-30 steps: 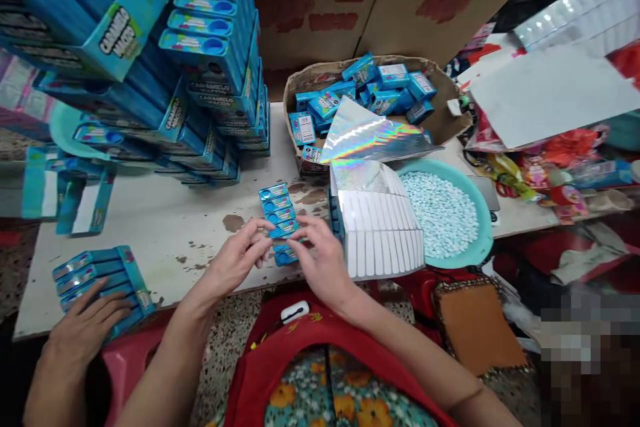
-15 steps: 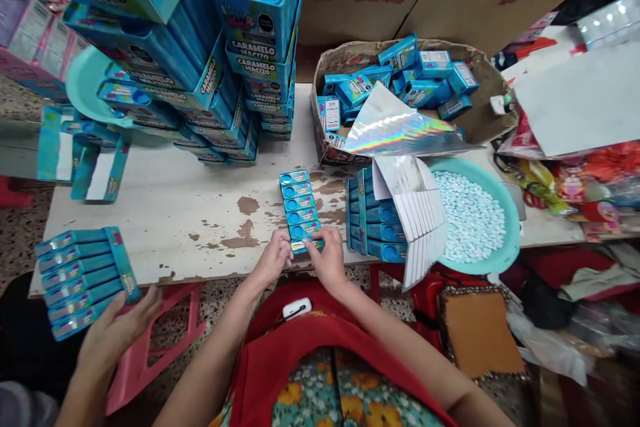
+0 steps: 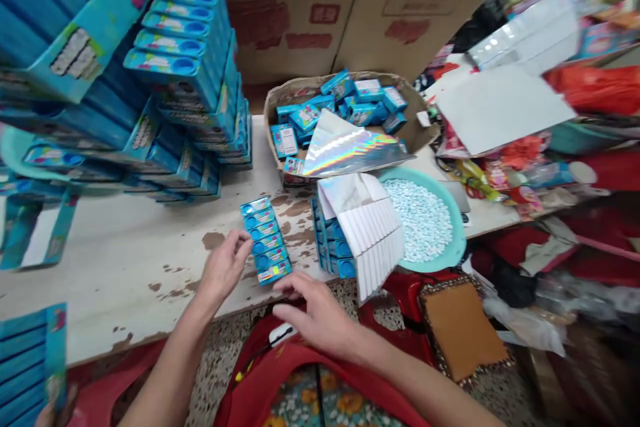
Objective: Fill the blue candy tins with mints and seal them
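Note:
A row of several small blue candy boxes (image 3: 266, 240) lies on the worn white table, their tops facing me with round blue spots. Beside its left edge is my left hand (image 3: 225, 270), fingers loosely bent and apart, holding nothing; whether the fingertips touch the boxes I cannot tell. My right hand (image 3: 315, 317) hovers just off the row's near end, thumb and fingers spread, with nothing in it. To the right, sheets of silvery and white stickers (image 3: 373, 227) drape over another blue pack (image 3: 333, 243).
A turquoise basin (image 3: 457, 240) holds many pale candies. Behind it, a cut carton (image 3: 273, 103) contains loose blue boxes. Tall stacks of blue boxes (image 3: 190, 90) rise at the left. Another person's hand (image 3: 53, 410) touches a blue pack (image 3: 30, 360) at the lower left.
Both hands have let go of the near end of the row. The left has shifted along its left side; the right has drawn back and spread. My view has turned right.

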Demonstrator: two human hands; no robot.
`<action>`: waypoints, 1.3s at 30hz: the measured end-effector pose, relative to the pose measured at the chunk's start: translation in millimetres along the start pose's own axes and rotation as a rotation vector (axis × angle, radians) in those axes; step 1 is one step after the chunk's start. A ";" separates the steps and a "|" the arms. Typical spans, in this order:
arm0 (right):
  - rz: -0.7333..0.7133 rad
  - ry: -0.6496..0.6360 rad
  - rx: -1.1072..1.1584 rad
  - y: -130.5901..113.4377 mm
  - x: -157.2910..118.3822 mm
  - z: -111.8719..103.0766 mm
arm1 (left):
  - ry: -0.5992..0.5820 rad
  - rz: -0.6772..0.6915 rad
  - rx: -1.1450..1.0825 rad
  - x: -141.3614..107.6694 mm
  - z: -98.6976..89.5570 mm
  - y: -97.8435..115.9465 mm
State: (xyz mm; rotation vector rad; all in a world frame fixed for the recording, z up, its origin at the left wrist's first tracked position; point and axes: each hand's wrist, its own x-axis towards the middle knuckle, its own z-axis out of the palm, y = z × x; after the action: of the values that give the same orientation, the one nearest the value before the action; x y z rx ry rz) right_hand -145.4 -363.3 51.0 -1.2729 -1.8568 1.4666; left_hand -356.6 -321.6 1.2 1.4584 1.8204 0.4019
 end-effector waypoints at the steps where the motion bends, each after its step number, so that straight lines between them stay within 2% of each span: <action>1: -0.091 0.004 0.045 -13.3 -4.8 -19.1 | 0.055 0.083 -0.041 12.7 -7.0 29.1; 2: -0.192 0.089 0.046 -21.2 -7.6 -38.9 | 0.095 0.168 -0.061 27.1 -9.2 59.8; 4: -0.309 0.424 -0.110 -19.0 -6.6 -77.5 | 0.114 0.348 -0.028 59.8 -0.3 119.4; 5: -0.307 0.595 -0.245 -9.7 -2.9 -94.4 | 0.091 0.421 0.034 77.3 9.3 145.5; 6: -0.261 0.712 -0.391 3.3 2.3 -108.5 | 0.052 0.458 0.122 94.8 20.8 167.5; 7: -0.201 0.745 -0.518 18.3 8.2 -119.5 | -0.008 0.458 0.222 111.5 33.0 184.9; 8: -0.152 0.704 -0.613 33.5 14.3 -127.3 | -0.086 0.440 0.316 126.5 44.8 197.6; 10: -0.115 0.530 -0.715 58.6 24.7 -136.4 | -0.222 0.391 0.435 149.4 63.4 210.5; 12: -0.129 0.432 -0.739 72.5 33.7 -143.9 | -0.266 0.401 0.450 161.4 73.0 211.9; 17: -0.099 0.643 -0.829 87.4 70.0 -184.7 | -0.191 0.517 0.376 165.6 72.8 203.4; 20: -0.072 0.490 -0.902 103.0 93.2 -204.3 | -0.180 0.538 0.340 165.4 73.1 200.4; 23: -0.100 0.387 -0.933 117.0 98.8 -206.8 | -0.164 0.535 0.323 164.4 74.7 197.7; 27: -0.198 0.439 -0.901 122.1 86.2 -202.9 | -0.137 0.524 0.311 159.9 73.3 194.5; 31: -0.247 0.562 -0.824 96.9 65.8 -210.9 | -0.138 0.524 0.309 158.2 72.2 194.2; 35: -0.268 0.660 -0.743 40.8 37.1 -219.2 | -0.091 0.549 0.329 153.4 70.2 199.5; 37: -0.284 0.679 -0.685 13.4 25.5 -214.8 | 0.010 0.577 0.214 139.6 62.3 201.8; 39: -0.293 0.664 -0.628 -7.2 19.8 -202.5 | 0.033 0.648 -0.037 115.2 48.2 199.2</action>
State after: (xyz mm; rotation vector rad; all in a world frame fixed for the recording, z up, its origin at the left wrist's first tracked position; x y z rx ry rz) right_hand 3.4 -243.5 121.3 -1.4309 -1.9444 0.2312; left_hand -191.2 -164.6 58.3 2.0053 1.3132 0.7708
